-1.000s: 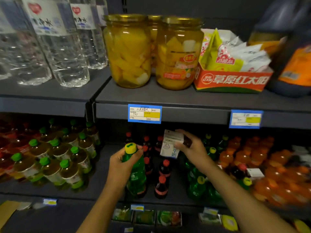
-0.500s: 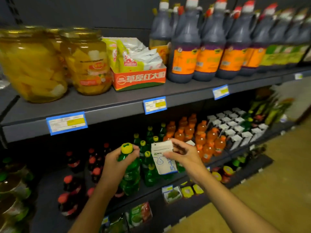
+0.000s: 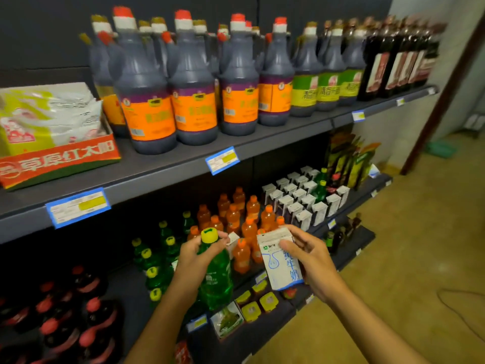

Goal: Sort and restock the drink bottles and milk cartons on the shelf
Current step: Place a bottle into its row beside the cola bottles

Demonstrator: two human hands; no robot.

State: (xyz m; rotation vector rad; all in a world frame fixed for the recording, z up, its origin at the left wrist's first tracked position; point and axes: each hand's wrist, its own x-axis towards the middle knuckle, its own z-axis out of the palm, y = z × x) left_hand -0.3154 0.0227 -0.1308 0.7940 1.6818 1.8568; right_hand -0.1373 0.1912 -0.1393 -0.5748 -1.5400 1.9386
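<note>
Left hand (image 3: 195, 256): wrapped round the neck and shoulder of a green bottle (image 3: 216, 279), thumb and fingertips up near its yellow cap; bottle upright, in front of the middle shelf (image 3: 162, 166).
Right hand (image 3: 308, 254): clamped on a white milk carton (image 3: 282, 261), thumb across the printed face, fingers behind; carton upright, tilted slightly, in the air off the shelf edge.
Arm pose: both forearms reach forward and up from the lower frame, wrists level, hands near each other but apart, each with its own item.
Green bottles on shelf (image 3: 157, 261): a group standing to the left, behind the held bottle.
Orange bottles (image 3: 244, 222): clustered just behind both hands.
Carton rows (image 3: 301, 200): grey-white cartons further right on the same shelf, well past the orange group.
Step in hand (judged): carry each item to its own kind.
Doing it well: bottle goes left to the green group, base down, label out; carton must clear the orange caps on its way right, so lift before crossing, then seat it square in the front row.
Upper shelf: dark sauce bottles (image 3: 194, 82), not part of this job.
</note>
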